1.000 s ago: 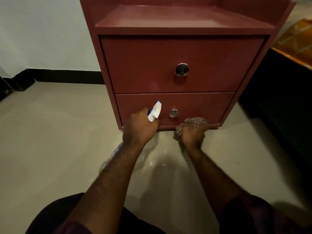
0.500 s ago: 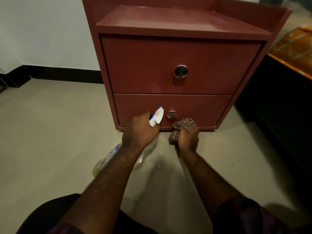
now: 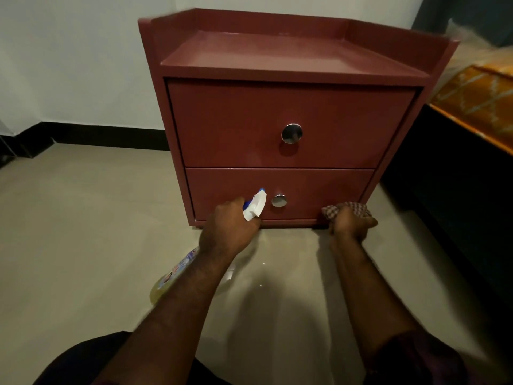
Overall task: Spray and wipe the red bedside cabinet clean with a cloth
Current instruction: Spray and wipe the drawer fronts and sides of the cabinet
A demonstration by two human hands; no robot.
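The red bedside cabinet (image 3: pixel 277 120) stands on the floor with two shut drawers, each with a round metal knob. My left hand (image 3: pixel 229 232) grips a spray bottle (image 3: pixel 254 207) by its neck; the white and blue nozzle sits close to the lower drawer, left of its knob (image 3: pixel 279 200), and the yellowish bottle body (image 3: pixel 172 276) hangs below my forearm. My right hand (image 3: pixel 351 223) holds a checked cloth (image 3: pixel 345 208) bunched against the bottom right edge of the lower drawer.
A pale tiled floor (image 3: pixel 83 232) spreads to the left, with small wet spots in front of the cabinet. A white wall with a black skirting (image 3: pixel 97 134) lies behind. A dark bed frame with an orange patterned cover (image 3: pixel 477 104) stands close on the right.
My right hand has slid the cloth to the right along the cabinet's bottom edge. The left hand with the bottle stays near the lower knob. The camera has tilted up, showing more of the top.
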